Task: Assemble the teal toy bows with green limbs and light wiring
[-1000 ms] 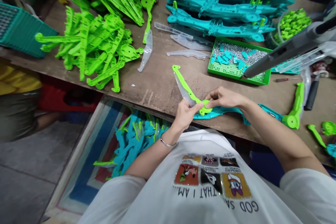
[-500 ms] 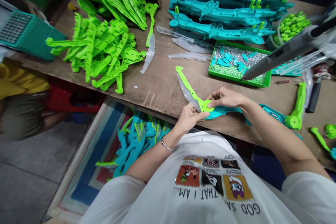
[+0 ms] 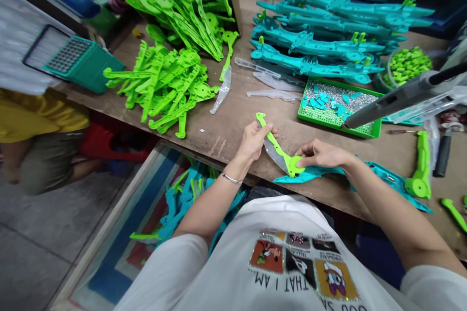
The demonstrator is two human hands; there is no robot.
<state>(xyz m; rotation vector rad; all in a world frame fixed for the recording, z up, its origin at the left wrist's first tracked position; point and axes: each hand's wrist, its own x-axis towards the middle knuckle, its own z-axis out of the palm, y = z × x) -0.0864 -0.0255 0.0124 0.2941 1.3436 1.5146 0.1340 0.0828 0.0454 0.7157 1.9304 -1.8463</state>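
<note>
A bright green plastic arm point(image 3: 274, 144) with a clear curved blade attached lies across one end of a long teal plastic part point(image 3: 324, 171) at the table's front edge. My left hand point(image 3: 252, 142) is closed around the upper stretch of the green arm, thumb on top. At the arm's round disc end, my right hand point(image 3: 318, 153) pinches the disc between thumb and fingers, just above the teal part. Another green arm point(image 3: 420, 170) rests at the teal part's right end. The underside of the joint is hidden.
Loose green arms point(image 3: 164, 87) are heaped at left, before a box of more. Teal parts point(image 3: 314, 43) are stacked at the back. A green tray point(image 3: 339, 129) holds screws and small teal pieces beneath a grey power screwdriver point(image 3: 386, 99). A person point(image 3: 44, 131) sits at far left.
My left hand has moved from the disc up along the green arm and grips it there. My right hand stays at the disc. The whole view has shifted slightly.
</note>
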